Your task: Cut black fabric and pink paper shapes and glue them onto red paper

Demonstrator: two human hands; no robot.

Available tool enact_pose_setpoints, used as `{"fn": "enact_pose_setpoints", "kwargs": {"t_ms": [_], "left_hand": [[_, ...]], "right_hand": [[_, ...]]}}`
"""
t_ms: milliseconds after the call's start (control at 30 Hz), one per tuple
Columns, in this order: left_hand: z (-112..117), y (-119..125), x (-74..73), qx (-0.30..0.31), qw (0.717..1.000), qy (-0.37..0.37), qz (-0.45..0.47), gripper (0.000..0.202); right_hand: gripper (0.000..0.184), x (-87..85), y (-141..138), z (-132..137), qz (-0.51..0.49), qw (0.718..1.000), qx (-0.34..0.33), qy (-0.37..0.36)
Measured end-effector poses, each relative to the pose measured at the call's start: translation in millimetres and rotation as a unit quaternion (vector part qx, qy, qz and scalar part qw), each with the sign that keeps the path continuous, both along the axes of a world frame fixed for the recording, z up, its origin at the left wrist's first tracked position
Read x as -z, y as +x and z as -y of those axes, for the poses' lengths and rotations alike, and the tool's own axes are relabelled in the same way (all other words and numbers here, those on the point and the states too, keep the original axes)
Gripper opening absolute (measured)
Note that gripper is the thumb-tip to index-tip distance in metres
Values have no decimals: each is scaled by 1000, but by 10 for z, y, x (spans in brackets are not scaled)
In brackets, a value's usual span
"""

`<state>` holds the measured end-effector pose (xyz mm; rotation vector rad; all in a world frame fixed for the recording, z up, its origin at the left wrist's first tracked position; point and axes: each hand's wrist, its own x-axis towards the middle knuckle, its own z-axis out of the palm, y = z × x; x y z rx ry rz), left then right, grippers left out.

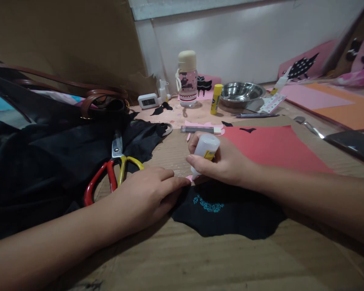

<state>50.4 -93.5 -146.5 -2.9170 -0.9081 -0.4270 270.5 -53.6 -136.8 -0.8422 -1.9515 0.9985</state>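
Observation:
In my right hand (pixel 227 161) is a white squeeze glue bottle (pixel 208 144), tilted nozzle down. Its tip meets a small pink piece (pixel 189 178) on the cardboard. My left hand (pixel 151 190) has its fingers together, with the index fingertip pressing on that pink piece; the thumb is hidden. Just below both hands lies a black cloth piece (pixel 239 214) with a wavy edge and a turquoise print. Scissors (pixel 117 149) with red and yellow handles rest beside my left hand. A red sheet (pixel 273 145) extends behind my right forearm.
Black cloth (pixel 63 149) and a strapped bag (pixel 106 103) crowd the left. Behind the hands are a box cutter (pixel 200 129), a glue stick (pixel 216 99), a drink bottle (pixel 187 81), a metal bowl (pixel 242 93) and a digital timer (pixel 148 101). Orange paper (pixel 342 111) lies right.

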Motion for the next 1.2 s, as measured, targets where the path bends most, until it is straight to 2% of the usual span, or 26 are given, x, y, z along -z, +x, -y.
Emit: {"fn": "enact_pose_setpoints", "kwargs": {"t_ms": [100, 200, 467, 733, 933, 1100, 1200], "left_hand": [[-5, -2, 1, 9, 1000, 6, 7, 31], [1, 5, -7, 15, 1000, 9, 3, 31], [33, 25, -35, -22, 1000, 10, 1, 26], [-15, 5, -6, 12, 999, 33, 15, 29], [5, 6, 4, 0, 1000, 20, 3, 28], [-15, 24, 1, 4, 1000, 30, 6, 25], [-33, 47, 2, 9, 999, 27, 19, 20]], "right_hand": [[23, -9, -8, 10, -1, 1000, -13, 5], [21, -13, 1, 4, 3, 1000, 2, 0], [23, 5, 14, -3, -2, 1000, 10, -5], [24, 2, -4, 20, -18, 999, -33, -19], [26, -12, 39, 11, 19, 998, 39, 38], [21, -34, 95, -43, -100, 991, 78, 47], [25, -19, 105, -130, -171, 981, 89, 8]]}}
